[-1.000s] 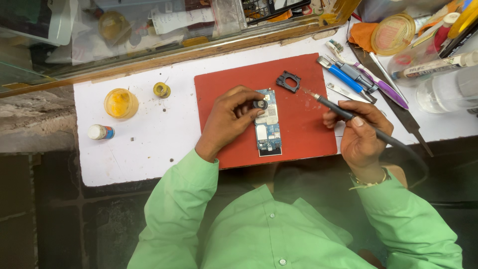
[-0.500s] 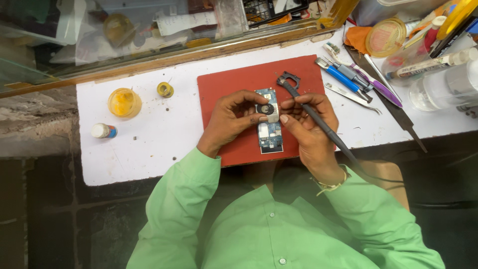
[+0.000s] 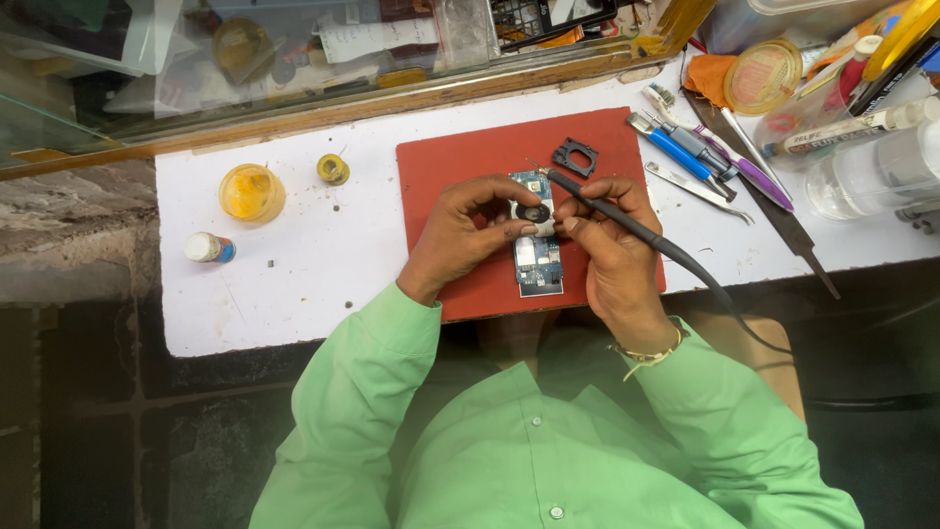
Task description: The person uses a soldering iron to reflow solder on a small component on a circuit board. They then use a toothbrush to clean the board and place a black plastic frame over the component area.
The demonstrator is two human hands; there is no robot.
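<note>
A small blue circuit board (image 3: 538,257) lies on a red mat (image 3: 460,157) on the white worktop. My left hand (image 3: 465,233) pinches a small round black part (image 3: 534,212) against the board's upper half. My right hand (image 3: 609,245) grips a dark soldering iron (image 3: 627,222) like a pen, its tip pointing up-left just above the board's top edge. The iron's black cord (image 3: 720,299) trails off to the lower right. A black square frame (image 3: 575,156) rests on the mat just beyond the iron tip.
Left of the mat stand a yellow round tin (image 3: 252,192), a small solder spool (image 3: 333,168) and a small white-capped bottle (image 3: 209,248). Tweezers, brushes and blue-handled tools (image 3: 685,149) lie at the right, with a clear bottle (image 3: 871,171) and an orange lid (image 3: 755,76). A glass shelf runs along the back.
My right hand has come in from the right with the soldering iron and now sits beside the board. My left hand stays on the round part.
</note>
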